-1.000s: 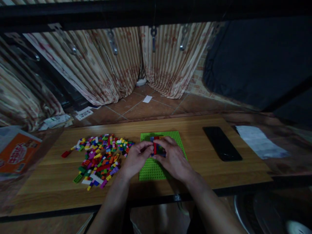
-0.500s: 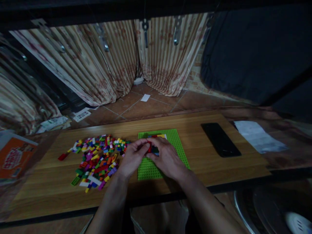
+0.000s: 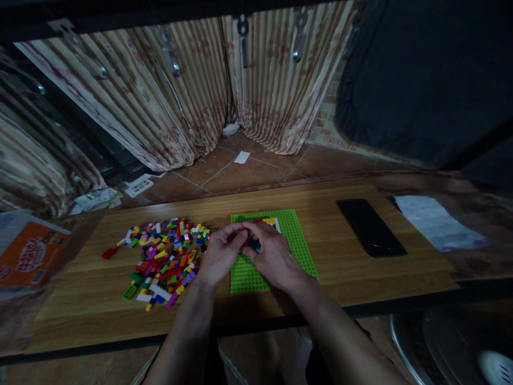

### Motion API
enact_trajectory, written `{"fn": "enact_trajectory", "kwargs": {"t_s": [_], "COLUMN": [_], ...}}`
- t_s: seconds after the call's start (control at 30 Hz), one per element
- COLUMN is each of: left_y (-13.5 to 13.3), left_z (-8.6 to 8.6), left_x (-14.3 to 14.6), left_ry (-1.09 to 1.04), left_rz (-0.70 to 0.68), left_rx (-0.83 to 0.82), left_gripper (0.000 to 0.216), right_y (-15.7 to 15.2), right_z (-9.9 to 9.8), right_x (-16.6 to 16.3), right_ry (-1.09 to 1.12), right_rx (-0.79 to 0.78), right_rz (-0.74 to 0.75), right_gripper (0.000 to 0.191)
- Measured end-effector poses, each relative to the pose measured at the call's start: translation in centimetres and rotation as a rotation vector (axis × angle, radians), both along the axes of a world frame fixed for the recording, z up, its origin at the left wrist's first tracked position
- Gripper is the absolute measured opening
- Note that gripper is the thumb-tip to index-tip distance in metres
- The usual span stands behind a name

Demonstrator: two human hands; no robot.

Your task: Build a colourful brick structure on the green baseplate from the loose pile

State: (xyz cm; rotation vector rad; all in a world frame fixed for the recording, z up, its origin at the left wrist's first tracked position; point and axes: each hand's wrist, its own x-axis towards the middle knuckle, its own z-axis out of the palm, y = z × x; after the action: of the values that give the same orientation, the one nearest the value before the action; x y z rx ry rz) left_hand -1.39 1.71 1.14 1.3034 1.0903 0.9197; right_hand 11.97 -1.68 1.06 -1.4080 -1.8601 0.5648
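A green studded baseplate lies on the wooden table under both hands. Over its left part, my left hand has its thumb and forefinger pinched on a small red brick. My right hand meets it from the other side, fingers curled over the bricks on the plate and fingertips near the red brick. Behind the fingers a row of bricks shows in part, with a yellow brick and some red, white and blue. My right fingertips are partly hidden, so whether they grip a brick is unclear.
Left of the plate spreads a pile of loose coloured bricks, with a lone red brick at its edge. A black phone-like slab lies on the right of the wooden table. An orange box stands beyond the left end.
The view has shifted slightly, moving the table a little to the right in the picture. Both hands stay together over the plate, with the red brick still at the left fingertips.
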Motion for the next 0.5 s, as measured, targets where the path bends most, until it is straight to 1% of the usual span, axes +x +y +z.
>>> {"fn": "enact_trajectory", "kwargs": {"t_s": [0.2, 0.33, 0.5], "left_y": [0.15, 0.29, 0.55], "left_z": [-0.21, -0.38, -0.99], "left_x": [-0.25, -0.4, -0.54], "left_ry": [0.015, -0.015, -0.069], "left_rz": [0.028, 0.045, 0.073], "left_rx": [0.013, 0.024, 0.045], "left_gripper": [0.026, 0.026, 0.029], "right_y": [0.16, 0.37, 0.53], "right_z": [0.07, 0.03, -0.06], "right_x": [-0.32, -0.66, -1.02], "right_ry": [0.0, 0.004, -0.005], "right_rx": [-0.016, -0.02, -0.036], "right_rz": [0.002, 0.008, 0.01], "right_gripper": [0.046, 0.047, 0.052]}}
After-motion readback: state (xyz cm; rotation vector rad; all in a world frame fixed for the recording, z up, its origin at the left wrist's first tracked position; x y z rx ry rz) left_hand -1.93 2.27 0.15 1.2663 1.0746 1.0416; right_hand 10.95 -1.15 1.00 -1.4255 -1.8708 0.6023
